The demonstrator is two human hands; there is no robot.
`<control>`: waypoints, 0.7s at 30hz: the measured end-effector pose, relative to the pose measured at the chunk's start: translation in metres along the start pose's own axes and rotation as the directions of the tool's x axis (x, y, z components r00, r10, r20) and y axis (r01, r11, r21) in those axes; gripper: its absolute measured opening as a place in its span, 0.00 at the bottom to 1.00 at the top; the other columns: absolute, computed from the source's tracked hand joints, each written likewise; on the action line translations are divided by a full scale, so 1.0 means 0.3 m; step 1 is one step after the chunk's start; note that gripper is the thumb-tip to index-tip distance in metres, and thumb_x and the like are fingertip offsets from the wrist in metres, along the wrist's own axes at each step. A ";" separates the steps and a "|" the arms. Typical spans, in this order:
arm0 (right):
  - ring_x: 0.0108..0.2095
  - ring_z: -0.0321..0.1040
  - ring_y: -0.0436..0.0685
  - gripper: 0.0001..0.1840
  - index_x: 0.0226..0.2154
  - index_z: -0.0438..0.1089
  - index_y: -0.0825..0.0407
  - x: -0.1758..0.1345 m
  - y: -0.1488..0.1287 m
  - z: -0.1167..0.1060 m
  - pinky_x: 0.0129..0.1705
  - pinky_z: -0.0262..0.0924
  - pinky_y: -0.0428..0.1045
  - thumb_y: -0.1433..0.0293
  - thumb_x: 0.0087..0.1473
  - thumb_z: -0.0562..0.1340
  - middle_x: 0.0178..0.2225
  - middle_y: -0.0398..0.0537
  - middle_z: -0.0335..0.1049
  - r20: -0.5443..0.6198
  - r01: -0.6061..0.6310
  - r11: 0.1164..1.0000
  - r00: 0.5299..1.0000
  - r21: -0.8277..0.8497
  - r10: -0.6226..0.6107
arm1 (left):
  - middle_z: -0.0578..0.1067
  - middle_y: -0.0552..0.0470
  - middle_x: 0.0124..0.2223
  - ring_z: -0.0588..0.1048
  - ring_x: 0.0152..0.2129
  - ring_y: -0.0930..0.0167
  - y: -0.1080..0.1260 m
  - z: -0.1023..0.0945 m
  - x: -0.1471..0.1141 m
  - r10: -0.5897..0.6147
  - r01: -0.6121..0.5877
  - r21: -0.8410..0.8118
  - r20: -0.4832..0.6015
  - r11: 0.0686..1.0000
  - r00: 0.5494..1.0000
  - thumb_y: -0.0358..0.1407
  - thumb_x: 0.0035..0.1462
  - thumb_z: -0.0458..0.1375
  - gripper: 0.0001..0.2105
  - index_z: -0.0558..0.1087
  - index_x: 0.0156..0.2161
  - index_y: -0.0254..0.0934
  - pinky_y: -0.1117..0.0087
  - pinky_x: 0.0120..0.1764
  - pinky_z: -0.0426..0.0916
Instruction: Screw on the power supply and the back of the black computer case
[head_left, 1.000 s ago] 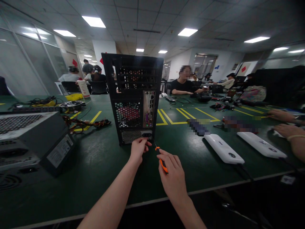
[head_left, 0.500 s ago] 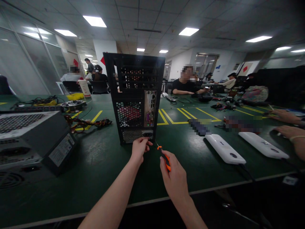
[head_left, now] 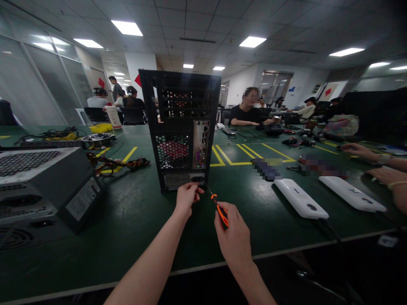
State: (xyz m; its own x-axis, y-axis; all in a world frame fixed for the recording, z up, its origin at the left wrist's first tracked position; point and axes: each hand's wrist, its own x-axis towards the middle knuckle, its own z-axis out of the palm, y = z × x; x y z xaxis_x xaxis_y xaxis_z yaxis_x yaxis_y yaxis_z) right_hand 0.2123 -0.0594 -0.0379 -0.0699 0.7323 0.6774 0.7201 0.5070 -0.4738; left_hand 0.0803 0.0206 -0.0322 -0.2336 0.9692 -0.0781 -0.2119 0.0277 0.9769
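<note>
A black computer case (head_left: 190, 131) stands upright on the green table with its back panel facing me. Low in that panel sits a power supply (head_left: 174, 181) with a mesh grille and a socket. My left hand (head_left: 187, 198) is at the power supply's lower edge, its fingers curled together; whatever they pinch is hidden. An orange and black screwdriver (head_left: 220, 211) is gripped in my right hand (head_left: 234, 231). Its thin shaft slants up and left to the case's lower right corner. Whether the tip touches a screw is too small to tell.
A grey power supply unit (head_left: 73, 186) lies at the left, near bundled cables (head_left: 127, 163). White power banks (head_left: 300, 198) and a pixelated dark object (head_left: 266, 168) lie to the right. A co-worker's hands (head_left: 383, 173) rest at the right edge.
My right hand has shifted slightly, and the screwdriver's shaft now reaches farther up and left towards the case. My left hand stays put. One co-worker's hand at the right has moved left.
</note>
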 end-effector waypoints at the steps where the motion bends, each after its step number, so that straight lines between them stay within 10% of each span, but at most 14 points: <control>1: 0.39 0.63 0.55 0.13 0.41 0.60 0.52 -0.001 0.002 0.000 0.40 0.62 0.52 0.76 0.52 0.51 0.38 0.50 0.64 -0.006 0.020 1.000 1.000 0.001 -0.020 | 0.71 0.51 0.21 0.59 0.09 0.82 -0.001 0.000 0.001 0.001 -0.001 0.000 -0.002 1.000 1.000 0.32 0.46 0.51 0.10 0.69 0.34 0.28 0.78 0.14 0.46; 21: 0.41 0.60 0.55 0.14 0.40 0.64 0.53 0.008 -0.004 -0.009 0.43 0.59 0.55 0.80 0.52 0.51 0.44 0.49 0.66 -0.082 0.228 0.973 0.970 -0.040 -0.231 | 0.70 0.52 0.19 0.59 0.10 0.82 0.010 0.004 -0.004 -0.036 0.034 -0.144 -0.008 0.989 0.999 0.33 0.41 0.56 0.09 0.70 0.29 0.28 0.78 0.14 0.44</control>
State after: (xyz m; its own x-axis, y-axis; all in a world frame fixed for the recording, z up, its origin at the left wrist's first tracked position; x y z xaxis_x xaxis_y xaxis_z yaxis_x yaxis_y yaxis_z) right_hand 0.2131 -0.0594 -0.0341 -0.1770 0.5556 0.8124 0.7123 0.6419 -0.2839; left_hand 0.0811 0.0199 -0.0288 -0.2333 0.9656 -0.1146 -0.3538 0.0255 0.9350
